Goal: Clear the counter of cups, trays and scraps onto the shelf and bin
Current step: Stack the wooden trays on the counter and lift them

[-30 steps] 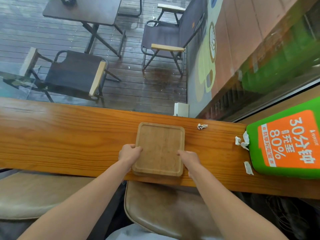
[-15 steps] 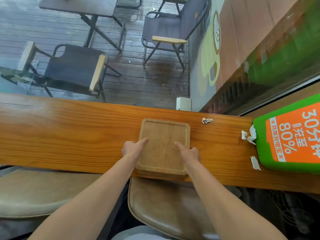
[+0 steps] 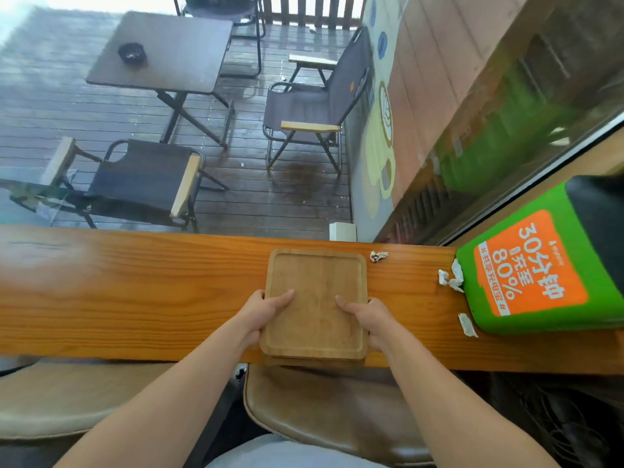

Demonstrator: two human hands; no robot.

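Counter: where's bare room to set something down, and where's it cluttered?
The widest bare stretch of the counter runs from the left hand out to the frame's left edge. A narrower free patch lies between the right hand and the paper scraps. It is crowded at the right: scraps against the green box, one crumpled bit by the tray corner.

Two bare forearms in view, no sleeves reaching wrists or elbows. Left hand [image 3: 266, 312] and right hand [image 3: 368, 315] bare: no gloves, rings, watch or bands visible. Fingernails short, unpainted as far as can be told. Pale light-grey or bluish garment [image 3: 287, 456] at bottom edge, torso or lap cannot tell; smooth fabric, no visible print or markings.
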